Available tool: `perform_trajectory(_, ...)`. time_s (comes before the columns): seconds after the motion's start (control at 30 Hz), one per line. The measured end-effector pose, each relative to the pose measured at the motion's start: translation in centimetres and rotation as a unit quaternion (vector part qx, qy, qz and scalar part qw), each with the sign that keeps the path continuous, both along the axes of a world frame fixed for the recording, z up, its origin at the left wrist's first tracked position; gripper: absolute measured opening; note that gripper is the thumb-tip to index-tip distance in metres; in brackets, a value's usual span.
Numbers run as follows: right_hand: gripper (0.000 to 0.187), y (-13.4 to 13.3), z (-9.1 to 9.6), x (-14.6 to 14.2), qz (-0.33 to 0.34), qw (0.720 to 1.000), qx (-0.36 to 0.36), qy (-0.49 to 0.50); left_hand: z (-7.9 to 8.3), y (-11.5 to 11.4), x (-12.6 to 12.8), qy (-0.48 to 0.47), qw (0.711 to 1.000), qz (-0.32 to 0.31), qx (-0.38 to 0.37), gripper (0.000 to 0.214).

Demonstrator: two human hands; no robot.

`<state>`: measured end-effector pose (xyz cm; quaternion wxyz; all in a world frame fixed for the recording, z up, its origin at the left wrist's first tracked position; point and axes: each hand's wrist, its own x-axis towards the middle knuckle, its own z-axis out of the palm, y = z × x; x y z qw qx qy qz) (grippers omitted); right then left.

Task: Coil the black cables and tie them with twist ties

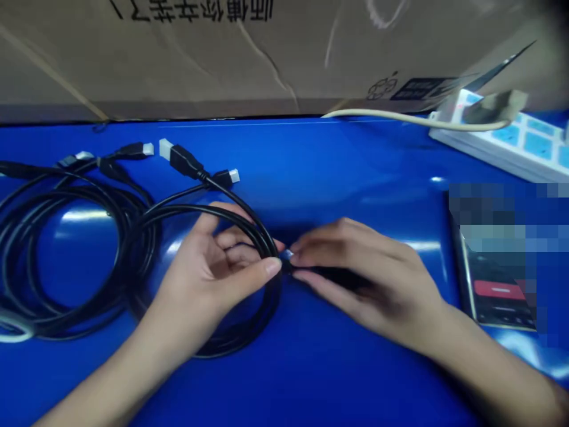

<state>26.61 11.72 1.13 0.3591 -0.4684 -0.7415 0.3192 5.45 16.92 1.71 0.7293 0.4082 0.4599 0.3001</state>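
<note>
My left hand [226, 255] grips a coiled black cable [255, 323], the thumb pressed over the strands on the coil's right side. The coil stands out over the blue table, and a black plug with a pale end [186, 163] points up and left from it. Fingertips of my right hand [355, 267] are pinched together right beside the strands, close to my left thumb. Between them shows a small dark piece with a shiny spot, too blurred to name. Further left lie more coiled black cables [66, 314] with pale-tipped plugs.
A large cardboard box [284, 65] stands along the back of the blue table [320, 379]. At the back right is a white power strip [484, 139] with a plug and a pale cord [400, 117]. A phone [498, 308], partly pixelated, lies on the right.
</note>
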Motion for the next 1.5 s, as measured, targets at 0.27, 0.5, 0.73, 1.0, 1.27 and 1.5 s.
perform_trajectory(0.27,0.009,0.3,-0.9,0.3,0.0,0.994,0.097,-0.055,-0.1,-0.1,0.4,0.02,0.999,-0.014,0.022,0.03)
perform_trajectory(0.5,0.021,0.6,0.5,-0.3,-0.042,0.867,-0.393,0.304,-0.1,-0.4,0.5,-0.008,0.999,-0.044,0.03,0.036)
perform_trajectory(0.73,0.016,0.2,0.3,-0.1,-0.101,0.927,-0.233,0.275,-0.3,-0.4,0.6,-0.06,0.997,-0.035,0.028,0.037)
perform_trajectory(1.0,0.018,-0.4,-0.1,1.1,-0.006,0.968,0.209,-0.136,-0.5,-0.4,0.0,-0.038,0.998,-0.039,0.031,0.035)
perform_trajectory(1.27,0.014,-0.2,-0.5,0.7,-0.053,0.975,0.175,-0.129,-0.3,-0.3,0.2,-0.037,0.999,-0.026,0.025,0.036)
perform_trajectory(1.5,0.026,-0.2,-0.9,0.2,-0.027,0.985,0.147,-0.083,-0.4,-0.1,0.5,-0.061,0.997,-0.024,0.032,0.033)
